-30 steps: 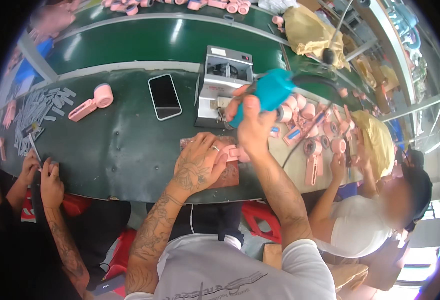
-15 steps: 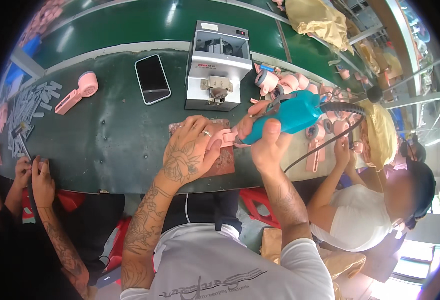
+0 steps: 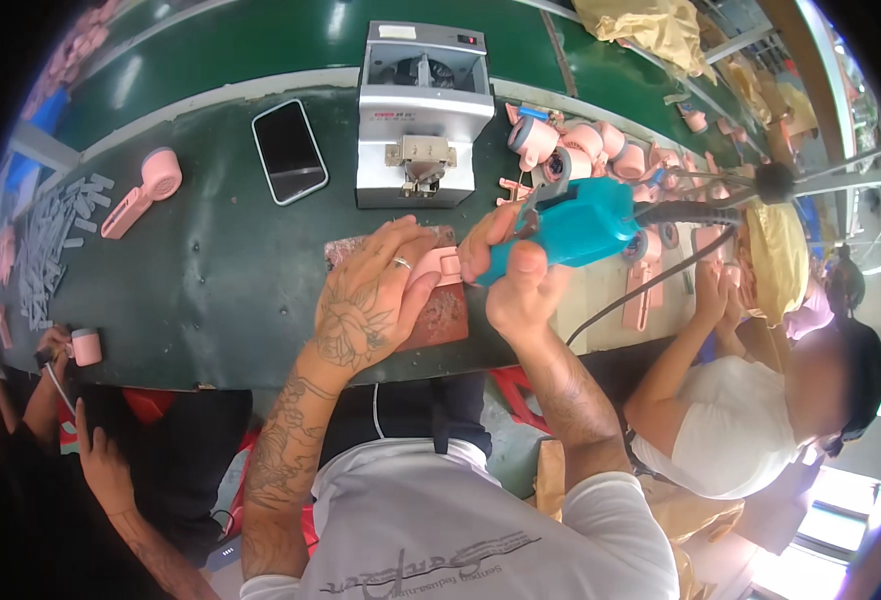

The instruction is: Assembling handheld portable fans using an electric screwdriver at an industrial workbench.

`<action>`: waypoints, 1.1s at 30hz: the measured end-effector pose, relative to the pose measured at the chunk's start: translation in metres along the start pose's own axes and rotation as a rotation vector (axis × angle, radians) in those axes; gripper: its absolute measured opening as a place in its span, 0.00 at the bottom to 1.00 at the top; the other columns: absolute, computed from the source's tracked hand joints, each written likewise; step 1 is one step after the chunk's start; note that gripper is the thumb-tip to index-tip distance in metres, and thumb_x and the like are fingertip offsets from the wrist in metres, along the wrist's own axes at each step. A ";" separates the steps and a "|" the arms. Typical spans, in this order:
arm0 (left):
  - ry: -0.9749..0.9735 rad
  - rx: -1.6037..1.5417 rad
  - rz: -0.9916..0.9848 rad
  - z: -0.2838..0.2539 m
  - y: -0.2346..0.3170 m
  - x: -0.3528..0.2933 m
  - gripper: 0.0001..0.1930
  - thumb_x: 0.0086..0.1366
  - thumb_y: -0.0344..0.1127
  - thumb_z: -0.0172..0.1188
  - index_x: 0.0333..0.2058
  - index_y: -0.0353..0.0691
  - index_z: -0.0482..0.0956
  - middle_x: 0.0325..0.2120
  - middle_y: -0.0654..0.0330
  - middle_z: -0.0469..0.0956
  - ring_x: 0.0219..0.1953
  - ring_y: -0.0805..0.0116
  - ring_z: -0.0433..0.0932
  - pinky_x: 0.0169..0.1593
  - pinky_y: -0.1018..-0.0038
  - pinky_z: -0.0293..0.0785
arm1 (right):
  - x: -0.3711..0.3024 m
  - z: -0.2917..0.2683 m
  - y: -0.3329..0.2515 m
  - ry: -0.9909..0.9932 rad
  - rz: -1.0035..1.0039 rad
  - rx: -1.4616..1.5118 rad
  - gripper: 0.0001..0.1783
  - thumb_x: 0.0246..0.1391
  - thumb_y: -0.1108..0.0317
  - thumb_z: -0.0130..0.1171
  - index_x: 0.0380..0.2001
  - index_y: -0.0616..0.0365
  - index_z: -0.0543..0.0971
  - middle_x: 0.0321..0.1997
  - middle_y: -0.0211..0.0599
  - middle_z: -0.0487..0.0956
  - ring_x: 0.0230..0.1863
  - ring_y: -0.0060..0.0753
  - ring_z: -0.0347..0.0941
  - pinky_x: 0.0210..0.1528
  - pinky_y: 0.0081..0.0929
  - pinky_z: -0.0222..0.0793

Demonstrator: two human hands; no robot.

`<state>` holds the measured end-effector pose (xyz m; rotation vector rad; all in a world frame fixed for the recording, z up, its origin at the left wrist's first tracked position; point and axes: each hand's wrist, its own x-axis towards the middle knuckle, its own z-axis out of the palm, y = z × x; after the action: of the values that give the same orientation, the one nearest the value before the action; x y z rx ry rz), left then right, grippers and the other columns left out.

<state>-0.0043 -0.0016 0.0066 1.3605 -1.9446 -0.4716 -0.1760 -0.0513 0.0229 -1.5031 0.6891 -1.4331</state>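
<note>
Under my left hand (image 3: 376, 290), a pink hinged appliance housing (image 3: 448, 266) is pressed against a reddish mat (image 3: 441, 328). The fingers of that hand are wrapped over it and cover most of it. In my right hand (image 3: 521, 285) is a teal electric screwdriver (image 3: 586, 225), lying almost level, with its cable end to the right. Its tip is hidden by my right fingers, close beside the housing. I cannot tell whether the tip touches it.
A grey metal machine (image 3: 423, 120) stands beyond my hands, with a phone (image 3: 291, 150) on its left. Pink housings (image 3: 581, 145) are heaped at the right. Grey strips (image 3: 56, 240) lie far left near a single pink housing (image 3: 143, 192). A black cable (image 3: 651, 270) loops rightward. Co-workers sit on both sides.
My hands stay on the housing and screwdriver; the whole view shifts slightly. At the left, the co-worker's hands have moved apart, and one now has a pink piece with a grey rim.
</note>
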 end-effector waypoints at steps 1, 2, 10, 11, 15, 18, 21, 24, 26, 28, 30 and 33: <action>-0.008 0.011 -0.028 -0.002 -0.002 -0.003 0.17 0.66 0.36 0.61 0.52 0.39 0.79 0.53 0.55 0.77 0.61 0.53 0.73 0.60 0.60 0.74 | 0.000 0.003 0.002 -0.012 -0.001 0.026 0.34 0.63 0.35 0.58 0.38 0.62 0.70 0.22 0.37 0.73 0.22 0.30 0.70 0.25 0.28 0.68; 0.005 0.000 0.002 -0.004 -0.002 -0.003 0.16 0.65 0.36 0.62 0.51 0.39 0.80 0.53 0.55 0.77 0.59 0.53 0.75 0.60 0.59 0.74 | 0.000 0.006 0.000 -0.019 -0.019 0.045 0.34 0.63 0.35 0.58 0.38 0.62 0.70 0.22 0.37 0.73 0.22 0.30 0.70 0.25 0.28 0.68; 0.115 0.283 0.353 -0.029 0.008 -0.044 0.15 0.59 0.34 0.62 0.45 0.46 0.81 0.47 0.59 0.80 0.50 0.59 0.80 0.60 0.58 0.73 | -0.059 0.001 -0.065 0.133 0.012 0.360 0.43 0.56 0.20 0.48 0.42 0.55 0.67 0.18 0.33 0.69 0.17 0.29 0.68 0.18 0.28 0.65; 0.161 0.312 0.336 -0.041 -0.006 -0.048 0.14 0.60 0.34 0.61 0.46 0.47 0.81 0.46 0.60 0.80 0.50 0.60 0.80 0.60 0.58 0.73 | -0.070 0.000 -0.067 0.119 -0.011 0.348 0.44 0.55 0.19 0.47 0.42 0.55 0.67 0.18 0.33 0.69 0.16 0.29 0.67 0.17 0.28 0.65; 0.270 0.312 0.004 -0.118 -0.062 -0.062 0.06 0.69 0.28 0.56 0.41 0.36 0.79 0.40 0.50 0.79 0.43 0.47 0.76 0.49 0.55 0.72 | -0.118 -0.010 -0.068 0.163 0.103 0.281 0.43 0.57 0.22 0.48 0.42 0.58 0.67 0.20 0.39 0.73 0.15 0.33 0.69 0.17 0.31 0.68; 0.355 0.355 -0.223 -0.155 -0.121 -0.090 0.07 0.72 0.30 0.57 0.43 0.33 0.78 0.43 0.49 0.78 0.45 0.49 0.79 0.49 0.62 0.75 | -0.126 -0.021 -0.063 0.125 0.248 0.254 0.37 0.58 0.35 0.63 0.41 0.66 0.76 0.27 0.42 0.79 0.24 0.31 0.76 0.24 0.30 0.70; 0.484 0.518 -0.062 -0.161 -0.108 -0.065 0.12 0.70 0.27 0.58 0.51 0.32 0.77 0.48 0.48 0.79 0.51 0.50 0.78 0.55 0.61 0.75 | -0.121 -0.025 -0.069 0.066 0.290 0.202 0.37 0.57 0.39 0.67 0.46 0.67 0.75 0.28 0.35 0.78 0.28 0.26 0.74 0.31 0.25 0.68; 0.509 0.226 -0.185 -0.107 -0.053 -0.026 0.14 0.69 0.31 0.61 0.51 0.33 0.77 0.47 0.49 0.80 0.51 0.55 0.79 0.58 0.63 0.73 | -0.118 -0.027 -0.078 0.099 0.366 0.170 0.45 0.52 0.33 0.68 0.48 0.70 0.74 0.27 0.38 0.78 0.29 0.30 0.77 0.31 0.27 0.71; 0.272 0.031 -0.130 -0.052 0.014 0.017 0.09 0.65 0.32 0.65 0.43 0.37 0.81 0.41 0.52 0.81 0.44 0.55 0.81 0.51 0.65 0.76 | -0.121 -0.030 -0.080 0.185 0.366 0.174 0.44 0.53 0.33 0.68 0.47 0.70 0.74 0.26 0.38 0.77 0.29 0.30 0.77 0.32 0.27 0.71; 0.010 -0.133 0.120 0.003 0.052 0.046 0.12 0.63 0.37 0.68 0.43 0.39 0.82 0.39 0.53 0.82 0.42 0.54 0.82 0.48 0.63 0.78 | -0.124 -0.033 -0.085 0.155 0.357 0.168 0.44 0.53 0.33 0.68 0.47 0.70 0.74 0.26 0.38 0.78 0.29 0.30 0.76 0.33 0.28 0.71; -0.058 -0.269 0.371 0.078 0.075 0.070 0.14 0.64 0.40 0.65 0.44 0.38 0.82 0.42 0.53 0.83 0.44 0.53 0.83 0.49 0.60 0.79 | -0.128 -0.031 -0.089 0.198 0.349 0.176 0.44 0.53 0.33 0.67 0.47 0.70 0.74 0.26 0.38 0.78 0.29 0.30 0.76 0.33 0.28 0.71; -0.364 -0.084 0.395 0.153 0.113 0.088 0.14 0.65 0.38 0.59 0.46 0.38 0.81 0.40 0.51 0.84 0.43 0.53 0.84 0.46 0.59 0.81 | -0.139 -0.034 -0.092 0.216 0.353 0.158 0.44 0.54 0.34 0.67 0.47 0.71 0.73 0.26 0.38 0.78 0.29 0.31 0.76 0.33 0.28 0.71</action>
<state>-0.2075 -0.0545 0.0050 0.8459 -2.3885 -0.6289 -0.2497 0.1017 0.0381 -1.0532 0.9009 -1.3504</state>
